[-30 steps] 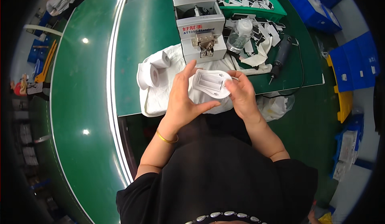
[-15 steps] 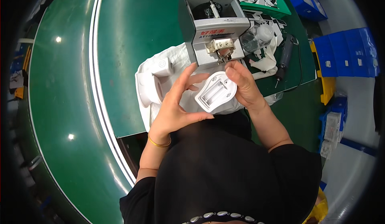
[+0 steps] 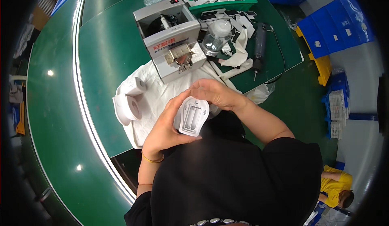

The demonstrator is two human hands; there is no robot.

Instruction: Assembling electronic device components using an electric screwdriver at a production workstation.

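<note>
A white, pear-shaped plastic housing (image 3: 194, 122) sits between my hands, its open battery compartment with metal contacts facing up. My left hand (image 3: 165, 126) spans it, thumb at the lower end and fingers along the upper left side. At its narrow top end, the fingers of my right hand (image 3: 214, 93) are bent round the edge; the tips are partly hidden. Left of my hands, two white plastic pieces, a small grilled one (image 3: 135, 86) and a hollow rounded one (image 3: 128, 109), lie on a white cloth (image 3: 156, 104). Beyond my hands stands a grey screw-feeder-like machine (image 3: 170, 39).
A clear jar (image 3: 214, 39) stands beside the machine, near loose black-and-white flat pieces. Behind is a green tray (image 3: 247, 4) of similar pieces. An electric screwdriver (image 3: 260, 47) with a cord lies right. Blue bins (image 3: 336, 27) and a person in yellow (image 3: 338, 183) are farther right.
The housing has turned more upright and come closer into my left hand. My right hand has shifted from its right side to its top end. The view has also shifted.
</note>
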